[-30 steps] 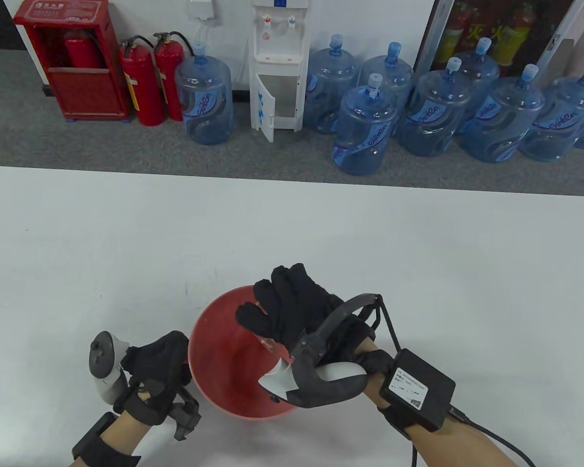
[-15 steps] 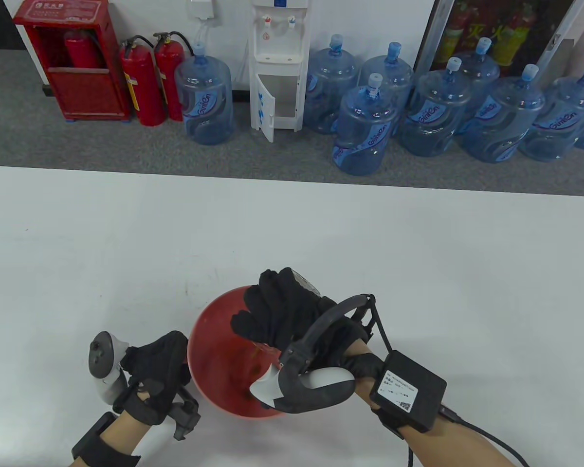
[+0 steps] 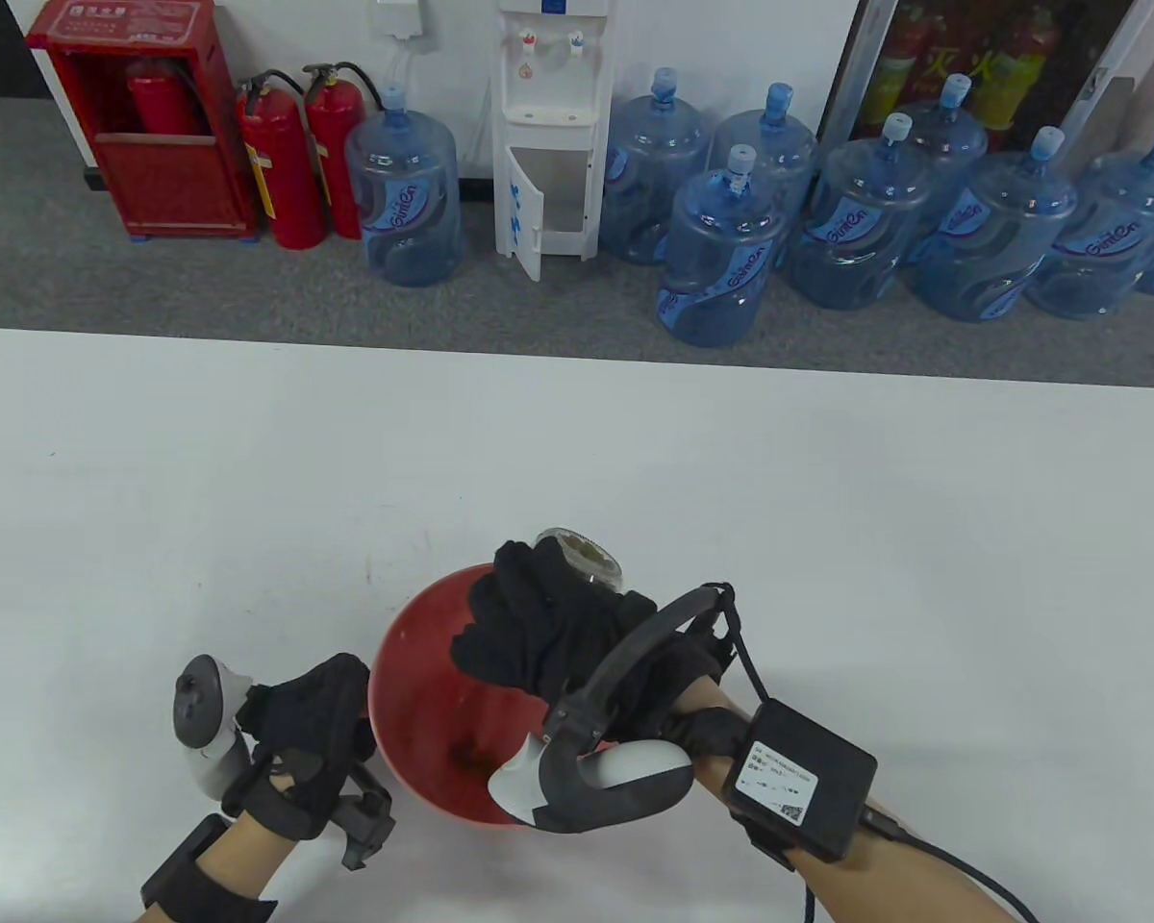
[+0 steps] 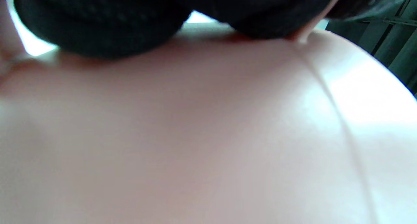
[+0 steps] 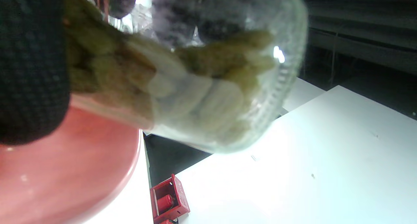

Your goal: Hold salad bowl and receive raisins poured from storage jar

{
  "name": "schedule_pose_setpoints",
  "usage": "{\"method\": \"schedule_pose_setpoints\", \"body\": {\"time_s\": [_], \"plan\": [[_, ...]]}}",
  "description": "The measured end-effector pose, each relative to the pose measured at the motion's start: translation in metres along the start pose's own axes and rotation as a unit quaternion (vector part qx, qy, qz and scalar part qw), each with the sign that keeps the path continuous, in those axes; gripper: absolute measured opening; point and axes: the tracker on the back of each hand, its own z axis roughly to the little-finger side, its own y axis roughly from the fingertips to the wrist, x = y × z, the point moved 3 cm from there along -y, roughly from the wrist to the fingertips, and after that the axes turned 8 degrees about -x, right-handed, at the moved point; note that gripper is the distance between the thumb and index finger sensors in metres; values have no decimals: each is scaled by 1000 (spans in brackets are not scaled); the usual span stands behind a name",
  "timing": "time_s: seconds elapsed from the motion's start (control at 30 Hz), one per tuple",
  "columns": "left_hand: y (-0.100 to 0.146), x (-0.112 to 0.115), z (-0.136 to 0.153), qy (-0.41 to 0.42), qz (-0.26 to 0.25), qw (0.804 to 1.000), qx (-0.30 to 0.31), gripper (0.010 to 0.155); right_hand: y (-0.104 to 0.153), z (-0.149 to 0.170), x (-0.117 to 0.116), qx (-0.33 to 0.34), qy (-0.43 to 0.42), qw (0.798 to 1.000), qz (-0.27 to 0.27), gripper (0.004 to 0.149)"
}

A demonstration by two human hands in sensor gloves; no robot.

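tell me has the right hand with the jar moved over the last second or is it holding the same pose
Yes. Against the salad bowl, which stayed put, the right hand drifted slightly left and rolled over, so the storage jar now shows past its fingers at the bowl's far rim.

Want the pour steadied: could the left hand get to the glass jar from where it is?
Probably not directly: the left hand grips the red bowl's left rim, and the right hand wraps the glass jar across the bowl.
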Motion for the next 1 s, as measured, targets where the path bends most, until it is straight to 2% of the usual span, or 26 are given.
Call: {"method": "schedule_pose_setpoints", "body": {"time_s": [0.77, 0.83, 1.0], "plan": [[0, -1, 1, 3, -2, 1000, -2, 47, 0, 2, 1, -15, -5, 1000, 4, 103], [0, -1, 0, 4, -2, 1000, -2, 47, 1, 7, 1, -32, -20, 999, 3, 103], [0, -1, 0, 6, -4, 1000, -1, 47, 8, 27, -4, -105, -134, 985, -29, 103]]}}
